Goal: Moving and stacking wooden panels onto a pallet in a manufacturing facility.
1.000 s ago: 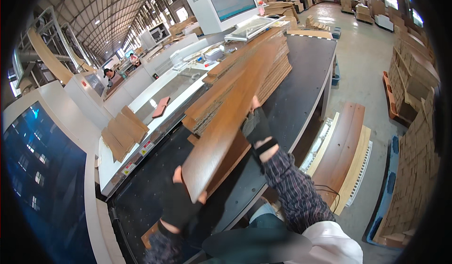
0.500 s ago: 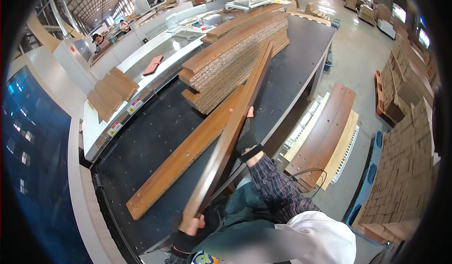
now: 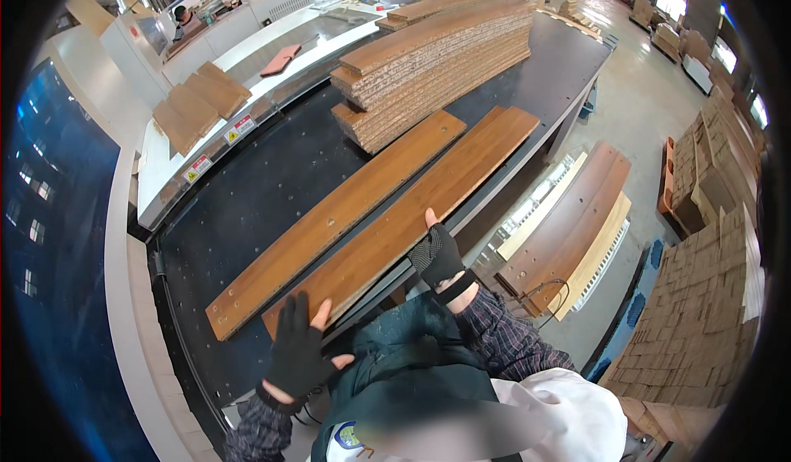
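Observation:
A long, gently curved brown wooden board [image 3: 387, 219] lies flat along the near edge of the black table [image 3: 247, 231]. My left hand [image 3: 297, 347], in a black fingerless glove, rests on its near-left end with fingers spread. At the middle of the near long edge, my right hand [image 3: 441, 256] grips the board, one bare digit on top and the other fingers hidden. Parallel to it, just beyond a narrow gap, sits a second brown board [image 3: 329, 223] with small holes at its end. Past both, a stack of curved boards [image 3: 437, 66] shows rough chipboard edges.
Brown pieces [image 3: 198, 103] and a pink case [image 3: 281, 60] lie on the white machine ledge at the left. Below the table on the right are more curved boards [image 3: 568, 223]. Stacked cardboard [image 3: 692, 297] stands farther right. Two people work in the far background.
The board, held tilted on edge half a second ago, now lies flat beside the second board. My left hand has gone from gripping its near end to resting spread on top.

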Motion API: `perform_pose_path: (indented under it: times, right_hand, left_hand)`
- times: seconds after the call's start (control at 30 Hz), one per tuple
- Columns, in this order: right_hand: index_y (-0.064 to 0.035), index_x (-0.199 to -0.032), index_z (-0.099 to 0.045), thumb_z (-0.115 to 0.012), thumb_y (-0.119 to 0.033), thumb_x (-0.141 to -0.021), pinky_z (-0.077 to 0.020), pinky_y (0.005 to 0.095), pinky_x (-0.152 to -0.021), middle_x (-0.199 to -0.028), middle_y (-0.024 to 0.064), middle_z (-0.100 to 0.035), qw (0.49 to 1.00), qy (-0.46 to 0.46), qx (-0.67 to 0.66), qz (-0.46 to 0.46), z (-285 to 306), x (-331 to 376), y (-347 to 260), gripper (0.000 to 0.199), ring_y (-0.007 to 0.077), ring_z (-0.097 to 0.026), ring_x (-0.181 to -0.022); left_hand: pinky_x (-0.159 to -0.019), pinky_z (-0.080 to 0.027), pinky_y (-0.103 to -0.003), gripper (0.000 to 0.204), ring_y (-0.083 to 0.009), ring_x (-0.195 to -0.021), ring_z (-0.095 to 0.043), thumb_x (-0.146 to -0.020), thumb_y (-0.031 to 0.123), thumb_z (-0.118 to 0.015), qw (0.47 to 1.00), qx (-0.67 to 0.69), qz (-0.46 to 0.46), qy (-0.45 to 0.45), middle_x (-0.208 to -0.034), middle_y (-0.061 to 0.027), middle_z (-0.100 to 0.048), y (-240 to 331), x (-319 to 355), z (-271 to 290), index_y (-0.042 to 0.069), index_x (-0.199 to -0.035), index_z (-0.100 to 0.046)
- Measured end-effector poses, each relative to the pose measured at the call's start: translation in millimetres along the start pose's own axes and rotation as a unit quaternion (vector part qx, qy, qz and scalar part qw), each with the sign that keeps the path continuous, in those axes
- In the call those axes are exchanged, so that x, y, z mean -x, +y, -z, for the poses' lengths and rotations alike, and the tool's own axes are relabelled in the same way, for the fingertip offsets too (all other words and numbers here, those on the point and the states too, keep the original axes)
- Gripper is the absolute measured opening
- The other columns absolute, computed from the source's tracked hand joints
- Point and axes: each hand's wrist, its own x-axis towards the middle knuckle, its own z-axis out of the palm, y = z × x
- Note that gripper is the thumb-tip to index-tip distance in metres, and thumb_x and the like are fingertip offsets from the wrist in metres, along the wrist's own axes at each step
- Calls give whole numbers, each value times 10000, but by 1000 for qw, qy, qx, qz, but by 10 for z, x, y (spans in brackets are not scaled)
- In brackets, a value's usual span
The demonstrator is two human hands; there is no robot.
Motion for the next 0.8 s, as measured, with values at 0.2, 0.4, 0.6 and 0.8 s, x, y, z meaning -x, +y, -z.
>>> perform_pose_path:
  times: [0.2,0.4,0.6,0.8]
  right_hand:
    - [-47,-1352,-531,-515,-521,-1001,-473,430,-1020,-1308,131,-610,988,-123,-94,-28,-70,76,-136,590,305,-578,-1181]
    - [-48,-1356,-523,-518,-529,-996,-465,468,-1019,-1328,116,-594,984,-114,-121,-60,206,-6,-133,601,309,-565,-1214]
    - [-78,-1348,-541,-578,-443,-992,-496,395,-969,-1275,76,-627,991,-132,-27,2,192,73,-200,511,252,-615,-1125]
    - [-71,-1307,-578,-652,-335,-968,-506,357,-849,-1148,37,-646,999,15,43,-8,25,242,-197,436,184,-612,-1018]
  left_hand:
    - [-1069,-358,-534,1065,-480,-1264,-418,-696,571,-823,999,2,-41,-30,-1412,-325,-399,-428,-608,-52,54,-1510,-369]
    - [-948,-416,-487,1219,-403,-1066,-498,-585,682,-829,992,-12,-50,-116,-1159,-284,-483,-434,-897,109,24,-1504,-372]
    - [-973,-406,-438,1131,-408,-1045,-528,-675,524,-829,985,32,-36,-164,-1047,-253,-522,-345,-931,123,19,-1542,-308]
    - [-1170,-253,-319,989,-245,-1431,-363,-795,278,-817,906,291,-31,-306,-1533,-236,-385,-488,-1069,336,51,-1572,-248]
